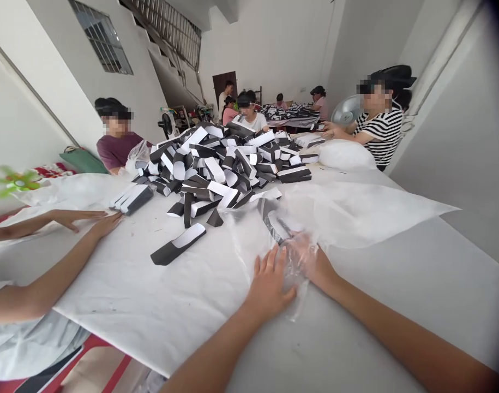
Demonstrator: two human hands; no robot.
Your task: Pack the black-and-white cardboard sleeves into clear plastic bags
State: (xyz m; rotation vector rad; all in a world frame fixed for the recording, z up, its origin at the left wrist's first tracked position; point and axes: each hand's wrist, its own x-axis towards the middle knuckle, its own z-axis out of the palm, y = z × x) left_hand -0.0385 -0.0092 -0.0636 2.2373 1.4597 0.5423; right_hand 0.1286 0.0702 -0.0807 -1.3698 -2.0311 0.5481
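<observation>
My left hand (269, 284) lies palm down on a crumpled clear plastic bag (241, 229), its fingers spread on the white-covered table. Close beside it, my right hand (304, 254) is inside or under the bag's film. The film and motion blur smear its fingers. Just beyond those fingertips, a folded black-and-white paper piece (269, 218) shows through the plastic; whether the fingers grip it, I cannot tell. To the left of the bag, a single folded black-and-white piece (178, 245) rests on the table. A large heap of such pieces (216, 169) rises behind.
At left, a co-worker's hands (106, 224) touch a bundled stack of pieces (132, 197). A large clear plastic sheet (367, 218) spreads right of the heap, near a puffed white bag (347, 153). Several other people sit around this table (122, 300) and another behind.
</observation>
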